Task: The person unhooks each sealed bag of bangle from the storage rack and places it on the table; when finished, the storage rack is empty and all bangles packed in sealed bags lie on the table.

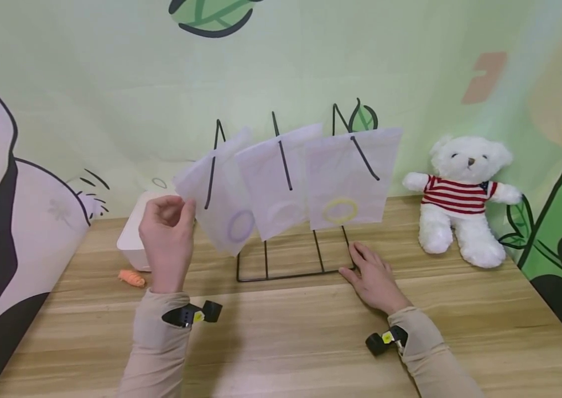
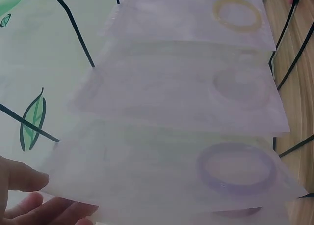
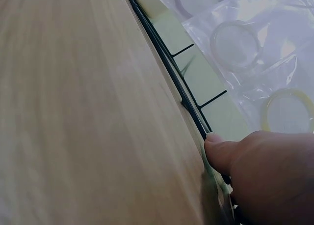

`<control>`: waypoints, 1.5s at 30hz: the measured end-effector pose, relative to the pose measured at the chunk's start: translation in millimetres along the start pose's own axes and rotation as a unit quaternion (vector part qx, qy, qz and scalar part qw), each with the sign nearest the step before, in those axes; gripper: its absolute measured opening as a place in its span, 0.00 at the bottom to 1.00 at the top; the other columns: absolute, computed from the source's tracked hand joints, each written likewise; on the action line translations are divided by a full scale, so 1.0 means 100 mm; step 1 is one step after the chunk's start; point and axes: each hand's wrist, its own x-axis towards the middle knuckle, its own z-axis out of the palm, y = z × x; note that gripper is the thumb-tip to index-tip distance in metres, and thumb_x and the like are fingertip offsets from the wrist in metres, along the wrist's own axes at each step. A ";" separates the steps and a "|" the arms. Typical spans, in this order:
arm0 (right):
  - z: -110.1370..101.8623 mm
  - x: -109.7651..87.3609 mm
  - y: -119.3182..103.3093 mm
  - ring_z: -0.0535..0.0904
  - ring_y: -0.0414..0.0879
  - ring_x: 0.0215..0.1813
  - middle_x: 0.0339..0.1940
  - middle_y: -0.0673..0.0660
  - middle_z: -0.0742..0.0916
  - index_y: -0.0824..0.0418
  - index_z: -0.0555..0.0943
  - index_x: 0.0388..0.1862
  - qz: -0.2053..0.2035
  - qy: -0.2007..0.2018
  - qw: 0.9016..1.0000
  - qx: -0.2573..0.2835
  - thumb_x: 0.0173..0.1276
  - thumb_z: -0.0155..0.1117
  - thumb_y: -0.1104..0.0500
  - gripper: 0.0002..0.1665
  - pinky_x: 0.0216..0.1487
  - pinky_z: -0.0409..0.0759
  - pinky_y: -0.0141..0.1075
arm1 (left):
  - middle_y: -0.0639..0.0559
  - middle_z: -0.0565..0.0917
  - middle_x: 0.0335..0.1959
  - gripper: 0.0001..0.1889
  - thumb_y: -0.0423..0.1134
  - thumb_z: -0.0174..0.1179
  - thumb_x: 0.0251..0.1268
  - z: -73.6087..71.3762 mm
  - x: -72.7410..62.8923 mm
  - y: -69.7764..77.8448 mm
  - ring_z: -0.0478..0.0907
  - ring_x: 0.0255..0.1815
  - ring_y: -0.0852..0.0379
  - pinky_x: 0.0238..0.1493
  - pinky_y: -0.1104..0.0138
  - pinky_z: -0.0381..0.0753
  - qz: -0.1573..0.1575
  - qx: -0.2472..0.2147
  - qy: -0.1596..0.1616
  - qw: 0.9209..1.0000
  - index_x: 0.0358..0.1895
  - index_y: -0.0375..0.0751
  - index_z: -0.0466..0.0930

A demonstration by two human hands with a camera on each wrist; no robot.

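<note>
A black wire rack (image 1: 293,276) stands on the table with three translucent bags hanging from its prongs. The left bag (image 1: 223,188) holds a purple ring and hangs askew. Beside it, overlapping, are the middle bag (image 1: 266,179), with a pale ring, and the right bag (image 1: 331,177), with a yellow ring. My left hand (image 1: 166,240) pinches the outer upper corner of the left bag between thumb and fingers, as the left wrist view also shows. At the rack's front right corner my right hand (image 1: 375,279) grips the base wire, thumb (image 3: 221,151) on the bar.
A white box (image 1: 134,235) sits behind my left hand, with a small orange object (image 1: 131,278) in front of it. On the right a white teddy bear (image 1: 460,221) in a striped shirt leans against the printed backdrop (image 1: 286,66).
</note>
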 end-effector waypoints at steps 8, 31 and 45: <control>-0.04 0.00 -0.02 0.56 0.69 0.72 0.74 0.70 0.62 0.69 0.57 0.75 -0.008 -0.003 1.000 -0.017 0.77 0.51 0.48 0.38 0.63 0.56 0.69 | 0.43 0.87 0.39 0.12 0.37 0.62 0.67 0.01 0.02 0.01 0.80 0.33 0.61 0.35 0.75 0.78 0.032 0.047 -0.023 0.998 0.46 0.32 0.84; -0.10 0.05 -0.09 0.62 0.66 0.70 0.72 0.69 0.66 0.67 0.62 0.74 -0.017 -0.035 0.995 -0.086 0.76 0.52 0.47 0.36 0.62 0.62 0.67 | 0.43 0.87 0.36 0.12 0.37 0.60 0.69 -0.05 0.00 0.07 0.79 0.30 0.62 0.33 0.76 0.78 0.076 0.042 -0.007 0.996 0.48 0.36 0.85; -0.10 0.04 -0.09 0.62 0.66 0.71 0.71 0.72 0.66 0.73 0.62 0.71 -0.035 -0.019 0.994 -0.097 0.75 0.54 0.50 0.36 0.65 0.61 0.62 | 0.43 0.87 0.35 0.11 0.38 0.61 0.68 -0.08 -0.02 0.06 0.77 0.28 0.62 0.29 0.76 0.76 0.092 0.022 -0.002 0.996 0.44 0.33 0.86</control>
